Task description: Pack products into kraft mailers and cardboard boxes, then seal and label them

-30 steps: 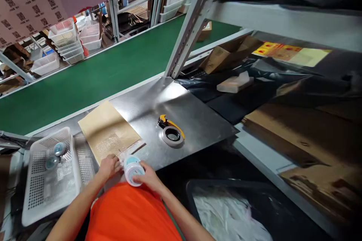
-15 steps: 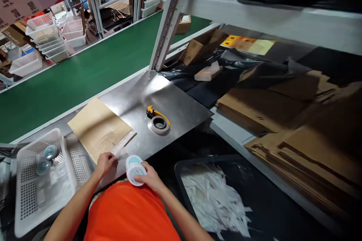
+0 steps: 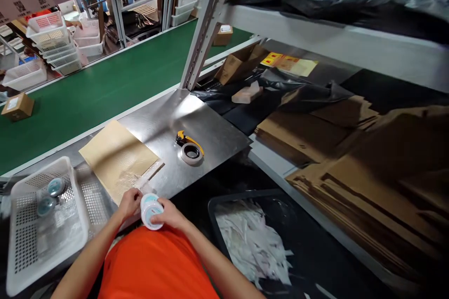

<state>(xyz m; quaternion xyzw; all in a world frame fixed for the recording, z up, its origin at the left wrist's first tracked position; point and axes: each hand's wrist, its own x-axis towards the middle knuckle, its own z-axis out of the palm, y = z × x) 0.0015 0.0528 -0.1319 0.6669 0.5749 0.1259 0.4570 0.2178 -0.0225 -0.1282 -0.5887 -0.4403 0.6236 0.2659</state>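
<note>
In my right hand (image 3: 169, 215) are two round tubs (image 3: 152, 215) with white and pale blue lids, one overlapping the other. My left hand (image 3: 130, 202) is closed with bent fingers on the near edge of clear bubble wrap (image 3: 142, 181), just left of the tubs. The wrap lies partly over a tan padded envelope (image 3: 117, 154) on the metal table (image 3: 164, 117). To the right of the envelope rests a yellow tape dispenser (image 3: 191, 149) with its roll. Two similar tubs (image 3: 55, 187) sit in the white perforated basket (image 3: 72, 196) at my left.
Beyond the table runs a green conveyor belt (image 3: 105, 84) carrying a small carton (image 3: 18, 106) at the left. Flat cardboard (image 3: 336, 149) fills the shelf on the right, beside a metal post (image 3: 206, 28). A black bin (image 3: 213, 215) with white strips stands below.
My right hand and its tubs have come left, closer to my left hand. Small cartons have appeared on the conveyor at left and moved by the post. The view has shifted slightly.
</note>
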